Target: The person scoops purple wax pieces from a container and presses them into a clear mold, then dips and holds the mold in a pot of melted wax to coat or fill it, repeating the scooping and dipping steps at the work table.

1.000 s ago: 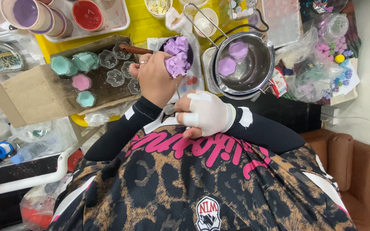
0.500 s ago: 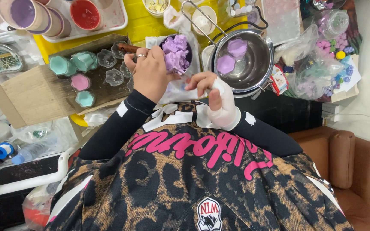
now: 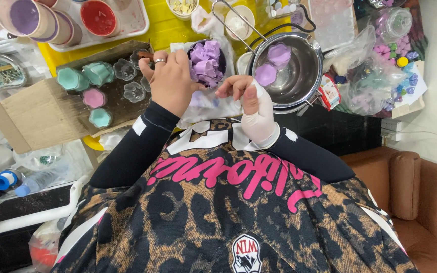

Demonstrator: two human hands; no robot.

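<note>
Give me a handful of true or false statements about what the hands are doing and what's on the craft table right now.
1. The left hand wears a ring and rests against the dark cup of purple chunks. True.
2. The metal pot is filled with green liquid. False: it holds two purple pieces on its bare metal floor.
3. The right hand has a white glove pulled partly off, so the fingers are bare. True.
4. The moulds on the cardboard all hold red wax. False: some hold teal, one pink, and some are clear.
5. The red-lined cup sits inside the metal pot. False: it stands on the white tray at the top left.
</note>
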